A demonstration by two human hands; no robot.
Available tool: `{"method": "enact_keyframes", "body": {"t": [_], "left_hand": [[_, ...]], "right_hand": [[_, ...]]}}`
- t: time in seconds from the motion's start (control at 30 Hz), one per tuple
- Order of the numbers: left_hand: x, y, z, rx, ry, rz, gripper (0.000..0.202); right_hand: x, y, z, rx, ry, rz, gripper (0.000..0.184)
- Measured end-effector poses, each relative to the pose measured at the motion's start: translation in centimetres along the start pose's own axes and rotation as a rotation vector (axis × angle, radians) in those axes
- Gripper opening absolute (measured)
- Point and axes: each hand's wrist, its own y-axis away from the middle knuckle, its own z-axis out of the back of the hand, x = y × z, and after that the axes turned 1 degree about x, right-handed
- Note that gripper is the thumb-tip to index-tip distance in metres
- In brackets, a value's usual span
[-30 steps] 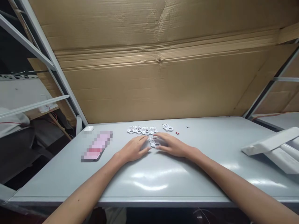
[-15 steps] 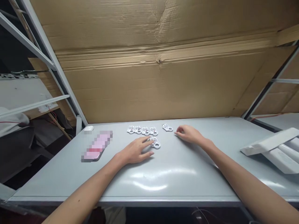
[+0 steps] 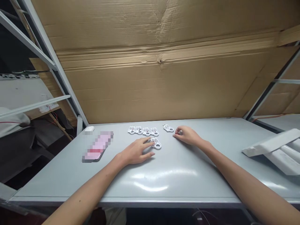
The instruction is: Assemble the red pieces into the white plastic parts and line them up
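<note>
My left hand lies flat on the grey table with fingers spread, its fingertips touching a small white plastic part with a ring end. A row of several like white parts lies just beyond it, and one more white part sits alone to the right. My right hand rests on the table right of that lone part, fingers curled in a pinch over the spot where a tiny red piece lay; what it holds is hidden.
A pink phone-like object lies at the left of the table, with a small white mouse-shaped item behind it. White foam or plastic bars lie at the right edge. A cardboard wall stands behind the table.
My right hand left the part near the left hand and moved right and back to the tiny red piece, then curled over it. The left hand stayed on its part.
</note>
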Motion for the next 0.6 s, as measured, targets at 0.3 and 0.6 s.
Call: {"method": "enact_keyframes", "body": {"t": [0.3,0.6], "left_hand": [[0.2,0.0,-0.2,-0.013,0.014,-0.011,0.045],[0.3,0.0,-0.2,-0.020,0.005,-0.030,0.044]], "right_hand": [[3.0,0.3,1.5,-0.038,-0.574,0.012,0.039],[5.0,1.5,-1.2,0.300,-1.147,-0.185,0.025]]}}
